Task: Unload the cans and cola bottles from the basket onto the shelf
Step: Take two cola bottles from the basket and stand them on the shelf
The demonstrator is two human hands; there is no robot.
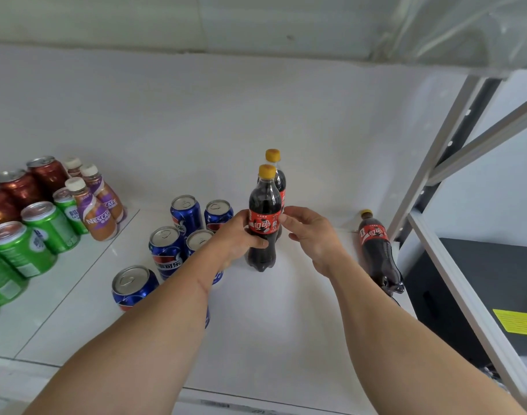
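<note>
The left hand point(238, 235) has its fingers curled round a cola bottle point(263, 217) standing mid-shelf point(286, 324). At its 3 o'clock the right hand point(310, 232) touches the label, fingers loosely bent. Blue cans point(166, 250) sit at 9 o'clock.

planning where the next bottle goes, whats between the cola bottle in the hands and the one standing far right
Only bare white shelf lies between the held cola bottle and the far-right cola bottle, apart from the right hand beside the held one, in the head view.
</note>
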